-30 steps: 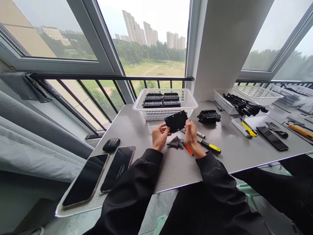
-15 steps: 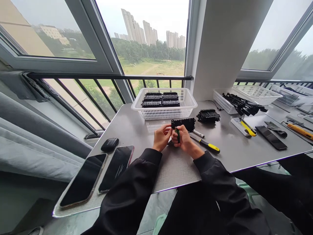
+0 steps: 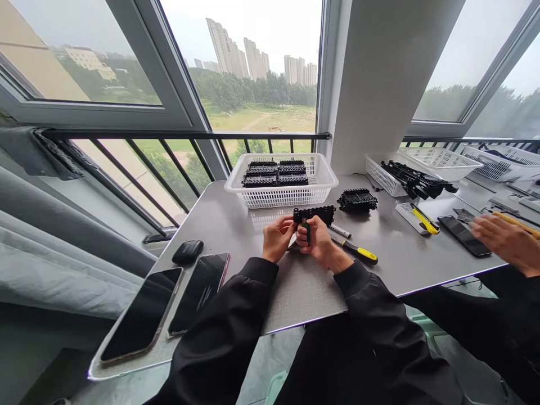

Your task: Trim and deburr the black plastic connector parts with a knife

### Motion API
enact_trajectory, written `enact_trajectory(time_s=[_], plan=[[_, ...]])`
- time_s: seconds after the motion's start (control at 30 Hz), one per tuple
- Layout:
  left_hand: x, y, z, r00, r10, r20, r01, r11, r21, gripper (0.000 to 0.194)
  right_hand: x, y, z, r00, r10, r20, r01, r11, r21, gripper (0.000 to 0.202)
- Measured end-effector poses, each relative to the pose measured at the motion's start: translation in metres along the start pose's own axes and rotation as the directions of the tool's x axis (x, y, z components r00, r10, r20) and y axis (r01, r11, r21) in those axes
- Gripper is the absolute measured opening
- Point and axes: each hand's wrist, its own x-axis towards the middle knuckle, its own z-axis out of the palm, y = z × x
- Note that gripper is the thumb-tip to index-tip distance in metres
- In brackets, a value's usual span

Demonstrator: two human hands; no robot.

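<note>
My left hand (image 3: pixel 277 237) pinches the left end of a black toothed plastic part (image 3: pixel 320 214), which is held up above the table. My right hand (image 3: pixel 317 241) is closed around a small green-handled tool (image 3: pixel 306 230) whose upper end is against or just in front of the black part; contact is too small to make out. Right of my hands lie a white marker pen (image 3: pixel 340 231) and a yellow-and-black knife-like tool (image 3: pixel 360 251). Behind them on the table rests a stack of similar black parts (image 3: pixel 358 200).
A white basket (image 3: pixel 282 197) with black parts stands behind my hands. Phones (image 3: pixel 143 315) and a black case (image 3: pixel 188 252) lie at left. Another person's hand (image 3: pixel 508 239) is over the right side, near a phone (image 3: pixel 464 236) and a yellow cutter (image 3: pixel 425 220).
Another person's hand has come in at the right, above the table. The view has shifted slightly. My hands keep nearly the same hold on the black part and green tool.
</note>
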Motion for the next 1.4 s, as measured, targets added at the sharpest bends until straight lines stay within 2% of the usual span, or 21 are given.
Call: enact_trajectory(time_s=[0.53, 0.63, 0.8, 0.87, 1.13, 1.4], plan=[[0.005, -0.003, -0.004, 0.994, -0.058, -0.097, 0.055, 0.998, -0.027, 0.029, -0.006, -0.017, -0.016, 0.998, -0.039, -0.056, 0.042, 0.998, 0.053, 0.031], [0.005, -0.003, -0.004, 0.994, -0.058, -0.093, 0.056, 0.998, -0.027, 0.029, -0.006, -0.014, -0.014, 1.000, -0.016, -0.007, 0.016, 1.000, -0.003, 0.033], [0.002, -0.001, -0.002, 0.998, -0.018, -0.062, 0.019, 1.000, 0.004, 0.027, -0.005, -0.005, -0.006, 0.985, 0.058, 0.160, -0.048, 0.997, -0.067, 0.026], [0.000, 0.000, -0.001, 0.999, -0.002, -0.046, 0.003, 1.000, 0.018, 0.026, -0.005, -0.002, -0.004, 0.981, 0.070, 0.183, -0.058, 0.996, -0.071, 0.025], [-0.001, 0.005, 0.000, 0.999, 0.037, -0.022, -0.036, 0.999, 0.030, 0.024, -0.003, -0.003, -0.009, 0.995, 0.036, 0.092, -0.035, 0.999, -0.022, 0.016], [0.004, -0.007, -0.007, 0.997, 0.044, -0.062, -0.039, 0.996, 0.086, 0.030, -0.005, -0.009, -0.013, 0.998, 0.008, 0.058, -0.011, 0.999, 0.048, 0.019]])
